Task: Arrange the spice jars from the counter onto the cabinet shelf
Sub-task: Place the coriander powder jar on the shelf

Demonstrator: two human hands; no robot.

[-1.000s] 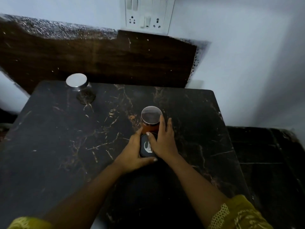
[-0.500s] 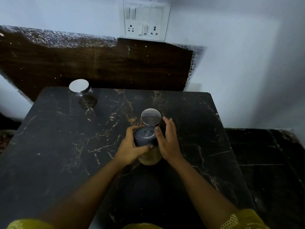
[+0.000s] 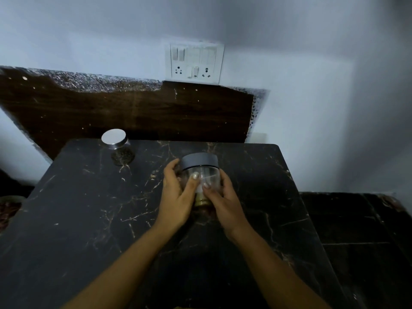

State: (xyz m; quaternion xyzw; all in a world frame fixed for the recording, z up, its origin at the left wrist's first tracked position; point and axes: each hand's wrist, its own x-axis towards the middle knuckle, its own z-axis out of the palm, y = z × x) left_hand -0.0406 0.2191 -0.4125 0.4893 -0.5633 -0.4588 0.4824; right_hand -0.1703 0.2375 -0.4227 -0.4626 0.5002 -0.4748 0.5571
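Both hands, left and right, were wrapped around the grey-lidded jar; half a second earlier it sat low between the palms, now it was lifted clear of the tabletop and upright. The steel-lidded jar seen behind it a moment ago was hidden. Further back left, another steel-lidded jar remained untouched; no cabinet shelf in view, so carrying lay ahead

Dim lighting. Black marble counter with pale veining fills the near field. Dark wood-grain backsplash panel behind it, far side. White wall carries a switch-and-socket plate. Dark tiled surface at right.
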